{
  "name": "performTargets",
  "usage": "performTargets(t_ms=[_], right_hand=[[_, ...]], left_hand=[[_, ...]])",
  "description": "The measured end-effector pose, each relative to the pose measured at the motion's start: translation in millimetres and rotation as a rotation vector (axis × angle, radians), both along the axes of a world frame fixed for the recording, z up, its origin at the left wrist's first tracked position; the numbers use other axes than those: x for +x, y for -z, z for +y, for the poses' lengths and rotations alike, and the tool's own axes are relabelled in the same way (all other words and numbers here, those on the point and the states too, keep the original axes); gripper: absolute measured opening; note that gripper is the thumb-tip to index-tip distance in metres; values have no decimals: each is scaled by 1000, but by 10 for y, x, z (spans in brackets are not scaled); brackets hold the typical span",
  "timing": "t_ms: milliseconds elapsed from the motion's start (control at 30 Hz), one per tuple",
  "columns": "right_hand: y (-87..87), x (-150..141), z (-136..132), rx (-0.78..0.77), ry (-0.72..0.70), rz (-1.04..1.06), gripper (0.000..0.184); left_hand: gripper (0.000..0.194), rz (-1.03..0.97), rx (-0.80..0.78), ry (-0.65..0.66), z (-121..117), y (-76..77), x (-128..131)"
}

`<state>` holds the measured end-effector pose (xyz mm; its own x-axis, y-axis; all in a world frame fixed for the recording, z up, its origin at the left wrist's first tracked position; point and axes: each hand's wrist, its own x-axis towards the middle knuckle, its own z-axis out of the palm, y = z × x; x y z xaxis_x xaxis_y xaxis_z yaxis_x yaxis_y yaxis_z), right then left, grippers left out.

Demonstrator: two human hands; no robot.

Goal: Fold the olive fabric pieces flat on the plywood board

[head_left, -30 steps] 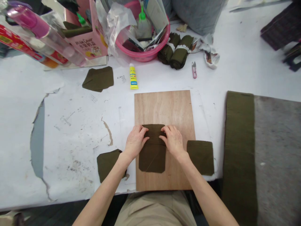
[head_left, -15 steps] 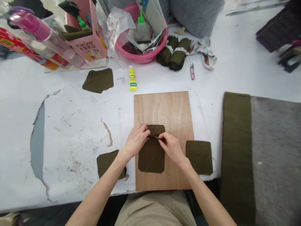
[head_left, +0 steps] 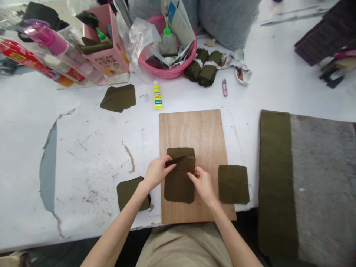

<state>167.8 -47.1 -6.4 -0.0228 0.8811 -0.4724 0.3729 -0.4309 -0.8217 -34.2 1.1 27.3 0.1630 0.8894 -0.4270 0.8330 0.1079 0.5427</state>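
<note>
A dark olive fabric piece lies on the wooden board, its upper part overlapping more olive cloth behind it. My left hand pinches the piece's upper left edge between thumb and fingers. On the opposite side, my right hand has thumb and fingertips closed at the right edge of the same piece. A diagonal crease runs across its lower half. To the right, a squarish stack of olive fabric overlaps the board's edge. Another olive fabric stack sits left, partly under my left forearm.
Behind the board are a yellow glue tube, pink thread snips, rolled olive cloth bundles and a pink basket. Olive pieces lie further left. A large olive and grey cloth covers the right side.
The fold that was pinched up at the upper edge now lies flatter. My right hand has moved down along the right edge; the left stays at the upper left. The view has shifted slightly.
</note>
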Motion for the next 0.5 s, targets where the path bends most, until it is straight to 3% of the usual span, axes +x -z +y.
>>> performTargets(t_ms=[100, 267, 500], right_hand=[[10, -4, -2, 10, 16, -2, 22], [2, -4, -25, 14, 42, -1, 22], [-8, -96, -43, 16, 141, 139, 20]], left_hand=[[25, -74, -112, -130, -133, 19, -33], [27, -127, -199, -223, -296, 95, -59], [33, -250, -133, -317, -427, 86, -30]])
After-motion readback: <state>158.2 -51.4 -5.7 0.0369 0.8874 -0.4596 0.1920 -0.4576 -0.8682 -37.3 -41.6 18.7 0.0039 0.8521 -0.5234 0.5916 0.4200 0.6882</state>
